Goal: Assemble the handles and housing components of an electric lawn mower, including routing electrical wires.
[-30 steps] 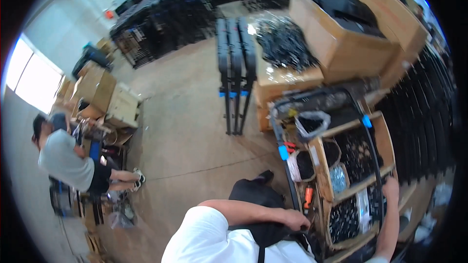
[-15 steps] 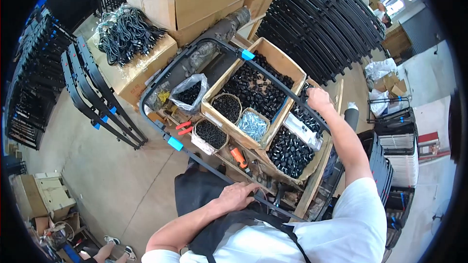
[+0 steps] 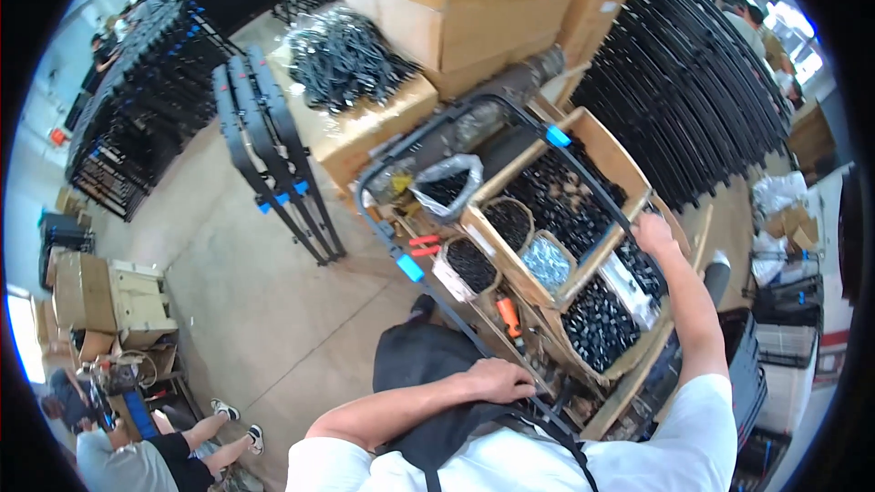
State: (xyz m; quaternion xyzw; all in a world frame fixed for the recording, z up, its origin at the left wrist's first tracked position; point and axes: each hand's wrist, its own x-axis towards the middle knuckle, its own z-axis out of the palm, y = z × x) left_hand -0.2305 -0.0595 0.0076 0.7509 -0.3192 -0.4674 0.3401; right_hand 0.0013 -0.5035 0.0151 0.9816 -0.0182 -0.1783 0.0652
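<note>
A black U-shaped tube frame with blue sleeves lies across the parts boxes. My left hand is closed round its near tube, close to my black apron. At the right, my right hand reaches in beside the frame's far tube, over a compartment of small black parts. Its fingers are curled, and what they hold is hidden. Under the frame sits a cardboard box holding black caps, dark screws and silver screws. Black knobs fill the box nearer me.
An orange-handled tool and red-handled pliers lie by the boxes. Bundled black cables top a carton at the back left. Black frames stand on the floor beside it. Another person is at the lower left.
The whole view has swung, so the boxes and frame appear farther right and lower. More of the person at the lower left shows. Both hands keep about the same places on the frame and box.
</note>
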